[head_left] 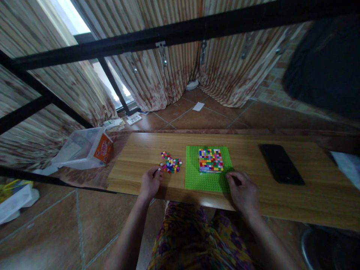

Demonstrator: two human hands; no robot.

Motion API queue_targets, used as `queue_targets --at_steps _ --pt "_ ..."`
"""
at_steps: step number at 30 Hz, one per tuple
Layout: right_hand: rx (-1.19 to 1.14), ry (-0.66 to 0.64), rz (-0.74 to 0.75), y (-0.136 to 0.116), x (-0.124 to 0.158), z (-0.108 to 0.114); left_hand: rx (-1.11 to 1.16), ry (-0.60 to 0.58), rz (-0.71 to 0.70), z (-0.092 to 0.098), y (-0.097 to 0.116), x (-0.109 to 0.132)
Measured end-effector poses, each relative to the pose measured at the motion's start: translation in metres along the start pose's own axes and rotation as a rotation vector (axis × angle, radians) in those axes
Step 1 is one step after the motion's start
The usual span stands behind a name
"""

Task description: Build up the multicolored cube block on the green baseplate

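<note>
A green studded baseplate [194, 180] lies on the wooden bench, bearing a block of many-coloured toy bricks [210, 160] built up in rows. To its left is a loose pile of small toy bricks [172, 165] in mixed colours. At the pile's near left edge my left hand [150, 183] pinches a small white brick [159, 169] between thumb and forefinger. My right hand [244, 190] rests by the baseplate's right edge, its fingers curled together. Whatever it may hold is hidden.
A black phone [281, 164] lies on the right of the wooden bench [244, 150]. Beyond the bench's left end stands a clear plastic box [81, 150] with an orange label. Black metal bars [135, 43] cross in front of the curtains [180, 22].
</note>
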State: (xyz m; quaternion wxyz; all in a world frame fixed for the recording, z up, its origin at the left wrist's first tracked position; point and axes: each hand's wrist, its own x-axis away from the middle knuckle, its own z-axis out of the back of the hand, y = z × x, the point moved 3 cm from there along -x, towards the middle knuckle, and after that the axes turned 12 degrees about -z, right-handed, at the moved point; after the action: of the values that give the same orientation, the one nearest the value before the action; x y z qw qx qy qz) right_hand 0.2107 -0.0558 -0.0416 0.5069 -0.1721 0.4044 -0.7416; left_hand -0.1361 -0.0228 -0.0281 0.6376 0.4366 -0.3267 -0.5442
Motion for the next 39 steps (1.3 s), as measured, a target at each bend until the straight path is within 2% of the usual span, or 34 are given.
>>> queue_targets --at_steps 2,8,13,22,28,35,39 --pt "-0.001 -0.001 -0.001 0.000 0.000 0.000 -0.016 0.001 -0.010 0.000 0.000 0.001" --pt "0.000 -0.008 0.018 -0.002 0.000 0.001 -0.275 0.007 -0.089 -0.001 0.009 0.001" --pt "-0.005 -0.002 0.016 -0.001 0.000 0.001 -0.417 -0.034 -0.112 -0.005 0.017 -0.001" --pt "0.005 -0.016 -0.013 -0.002 0.000 0.000 -0.351 -0.058 -0.165 -0.007 0.015 -0.002" --pt "0.002 -0.007 0.007 -0.003 0.001 0.001 -0.264 -0.131 -0.217 -0.008 0.014 0.001" --pt "0.006 0.004 0.013 -0.002 0.000 0.000 -0.359 -0.138 -0.390 -0.017 0.025 -0.001" --pt "-0.008 0.005 0.013 -0.002 0.000 0.000 -0.399 -0.158 -0.434 -0.018 0.030 -0.001"
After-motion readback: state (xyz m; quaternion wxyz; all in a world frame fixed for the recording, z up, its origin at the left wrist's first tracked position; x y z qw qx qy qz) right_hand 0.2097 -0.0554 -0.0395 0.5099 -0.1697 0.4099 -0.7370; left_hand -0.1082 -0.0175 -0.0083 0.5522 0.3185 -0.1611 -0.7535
